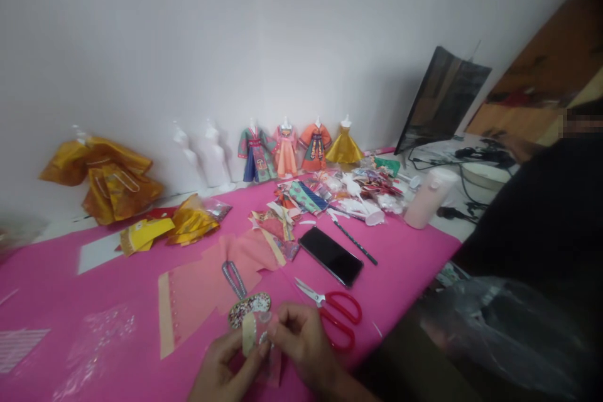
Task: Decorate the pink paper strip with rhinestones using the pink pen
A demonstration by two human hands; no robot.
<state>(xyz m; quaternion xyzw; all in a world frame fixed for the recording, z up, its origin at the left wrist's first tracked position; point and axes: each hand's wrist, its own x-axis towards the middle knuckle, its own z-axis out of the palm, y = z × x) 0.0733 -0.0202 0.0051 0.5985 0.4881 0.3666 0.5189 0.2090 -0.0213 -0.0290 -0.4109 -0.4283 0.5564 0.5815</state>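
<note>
My left hand [228,361] pinches a small piece of pink fabric [273,369] with a cream band and white bead-like trim, low in the view. My right hand [304,339] is closed in a pinch against the fabric's right edge; whatever is between its fingertips is too small to make out. Just beyond the fingers lies an oval dish of sequins or beads [249,308]. A folded grey bead strand [234,279] rests on a larger pink fabric piece with cream edges [193,295]. Red-handled scissors [336,314], blades parted, lie right of my right hand.
A black phone [331,255] and a dark pencil [355,240] lie beyond the scissors. Fabric scraps and small bags [306,198] are heaped behind. Dressed doll forms [285,147] line the wall. A pale pink bottle [429,198] stands right; another person's dark sleeve [532,213] is beside the table.
</note>
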